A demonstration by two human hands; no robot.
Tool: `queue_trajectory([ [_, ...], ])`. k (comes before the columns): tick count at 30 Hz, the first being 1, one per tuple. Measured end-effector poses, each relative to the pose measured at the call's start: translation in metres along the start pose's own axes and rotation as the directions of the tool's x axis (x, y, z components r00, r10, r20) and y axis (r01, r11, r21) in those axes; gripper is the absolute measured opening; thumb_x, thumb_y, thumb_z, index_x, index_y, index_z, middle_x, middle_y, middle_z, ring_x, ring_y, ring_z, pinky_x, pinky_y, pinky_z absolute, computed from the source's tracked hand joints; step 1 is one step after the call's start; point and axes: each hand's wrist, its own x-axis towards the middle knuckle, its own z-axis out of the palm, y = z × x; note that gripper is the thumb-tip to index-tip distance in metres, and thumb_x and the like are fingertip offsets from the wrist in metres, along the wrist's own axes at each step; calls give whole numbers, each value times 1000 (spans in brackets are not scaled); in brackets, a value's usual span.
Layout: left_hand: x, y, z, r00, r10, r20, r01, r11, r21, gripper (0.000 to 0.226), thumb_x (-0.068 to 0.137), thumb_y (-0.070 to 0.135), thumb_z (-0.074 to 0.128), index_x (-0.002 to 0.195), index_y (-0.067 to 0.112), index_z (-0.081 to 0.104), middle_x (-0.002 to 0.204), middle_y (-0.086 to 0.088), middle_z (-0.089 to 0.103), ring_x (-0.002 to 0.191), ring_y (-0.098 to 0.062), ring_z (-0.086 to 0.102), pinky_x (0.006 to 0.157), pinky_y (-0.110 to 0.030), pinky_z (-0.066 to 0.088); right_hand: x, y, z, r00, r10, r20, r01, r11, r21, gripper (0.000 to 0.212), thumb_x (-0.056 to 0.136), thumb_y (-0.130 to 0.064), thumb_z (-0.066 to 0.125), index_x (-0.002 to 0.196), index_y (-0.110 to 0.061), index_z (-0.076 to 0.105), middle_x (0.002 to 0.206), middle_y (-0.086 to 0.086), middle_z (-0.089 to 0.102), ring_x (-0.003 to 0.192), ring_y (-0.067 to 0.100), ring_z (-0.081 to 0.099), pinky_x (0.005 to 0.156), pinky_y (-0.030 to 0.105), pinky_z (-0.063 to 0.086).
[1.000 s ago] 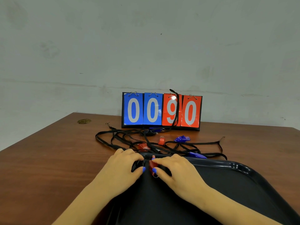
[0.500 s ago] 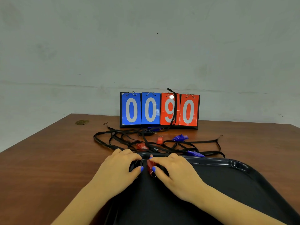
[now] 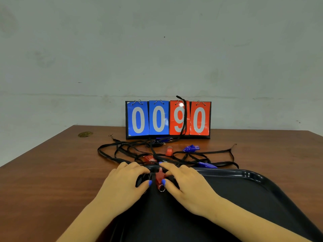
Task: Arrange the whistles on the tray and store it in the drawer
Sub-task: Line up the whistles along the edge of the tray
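Nothing has shifted: I see both hands arched at the tray's (image 3: 248, 173) twelve-o'clock rim, right hand (image 3: 188, 184) pinching the red whistle (image 3: 160, 177), left hand (image 3: 125, 182) curled on a black cord (image 3: 141, 179).

A plain room with sports gear, perhaps a school or club storeroom: a flip scoreboard (image 3: 168, 119) reading 0090 stands against a bare, stained grey wall (image 3: 157, 49) at the far edge of a brown wooden surface (image 3: 43, 172).

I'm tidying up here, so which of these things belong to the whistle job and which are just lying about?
Job: red whistle between left hand and right hand; black tray; loose red whistle; blue whistle; tangled lanyards.
Lying about: scoreboard; round brass disc.
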Motion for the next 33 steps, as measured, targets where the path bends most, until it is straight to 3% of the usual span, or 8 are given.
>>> queue_trajectory([
  [3, 0, -2, -1, 1000, 4, 15, -4, 1000, -2, 64, 72, 73, 24, 124, 43, 48, 119, 25, 47, 106, 0, 42, 87, -20, 37, 5, 9, -10, 998, 44, -46, -44, 999, -10, 45, 96, -39, 41, 139, -34, 34, 121, -13, 56, 107, 3, 50, 95, 21, 38],
  [6, -1, -5, -3, 999, -29, -27, 28, 999, -38, 79, 60, 76, 9, 119, 44, 51, 111, 28, 46, 105, 3, 43, 85, -21, 37, 9, 28, -27, 990, 117, -83, -123, 989, -76, 27, 95, -36, 42, 118, -31, 55, 106, -12, 61, 95, 1, 51, 84, 18, 39],
  [11, 4, -10, -10, 991, -115, -70, 107, 989, -103, 62, 70, 71, 21, 113, 43, 56, 107, 28, 50, 107, -1, 47, 90, -27, 36, 10, 74, -47, 910, 408, -78, -409, 913, 2, 11, 91, -28, 52, 100, -28, 57, 99, -8, 59, 87, 5, 55, 78, 21, 47],
  [14, 15, -13, -14, 975, -197, -99, 173, 963, -209, 26, 89, 42, 49, 111, 35, 60, 100, 24, 54, 101, -3, 51, 91, -29, 41, 9, 90, -50, 878, 478, -3, -478, 878, 35, 8, 89, -31, 56, 95, -27, 58, 99, -6, 60, 87, 6, 57, 80, 24, 49],
  [21, 61, 1, 5, 968, -239, 76, 249, 880, -405, 17, 90, 19, 56, 91, 36, 59, 100, 14, 58, 97, -5, 52, 72, -9, 36, 8, 97, -45, 855, 509, 101, -513, 858, 22, 13, 90, -37, 50, 90, -31, 61, 94, -8, 65, 87, 10, 60, 81, 31, 51],
  [25, 69, -9, 26, 953, -296, 72, 299, 866, -401, 22, 88, 12, 57, 80, 32, 61, 103, 7, 54, 101, -9, 52, 84, -17, 33, 11, 102, -44, 882, 463, 92, -463, 886, -24, 20, 94, -33, 46, 106, -30, 63, 106, -7, 62, 94, 10, 58, 83, 27, 48],
  [28, 69, -16, 29, 964, -257, 71, 264, 876, -404, 29, 90, 7, 52, 85, 35, 59, 103, 10, 52, 98, -1, 50, 80, -13, 34, 13, 103, -44, 907, 416, 69, -404, 904, -141, 29, 99, -29, 36, 122, -28, 53, 117, -2, 54, 102, 16, 55, 85, 29, 46],
  [33, 69, -28, 35, 975, -206, 79, 220, 898, -380, 61, 85, -10, 41, 86, 49, 50, 109, 15, 55, 106, -1, 49, 98, -16, 37, 13, 104, -45, 904, 404, 137, -386, 911, -144, 30, 93, -40, 42, 118, -31, 56, 112, -6, 53, 99, 12, 51, 80, 28, 43],
])
